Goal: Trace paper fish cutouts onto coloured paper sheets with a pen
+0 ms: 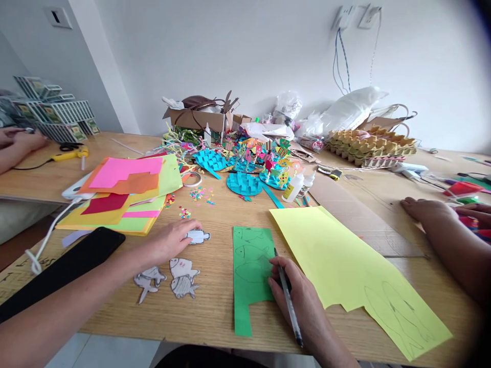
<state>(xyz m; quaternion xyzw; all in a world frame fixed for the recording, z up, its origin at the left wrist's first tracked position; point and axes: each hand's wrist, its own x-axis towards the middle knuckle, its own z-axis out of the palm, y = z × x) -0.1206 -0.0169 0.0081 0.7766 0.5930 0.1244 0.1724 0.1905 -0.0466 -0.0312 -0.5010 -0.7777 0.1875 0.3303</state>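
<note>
My right hand (pixel 293 286) is closed round a pen (pixel 287 299) at the right edge of a green paper (pixel 245 286) with fish outlines drawn on it. My left hand (pixel 178 236) rests on the wood, its fingertips at a small grey-white paper cutout (pixel 197 236); whether they grip it cannot be told. Below that hand lie pale fish cutouts (pixel 184 278) and more grey cutouts (pixel 149 281). To the right spreads a large yellow sheet (pixel 326 250), with fish outlines near its lower right end.
Coloured papers (pixel 126 174) and a black object (pixel 69 271) lie left. Blue woven paper discs (pixel 243 184), glue bottles (pixel 293 188) and confetti stand mid-table. Egg trays (pixel 370 145) sit behind. Another person's arm (pixel 441 225) rests at right; another person's hands (pixel 26 140) are far left.
</note>
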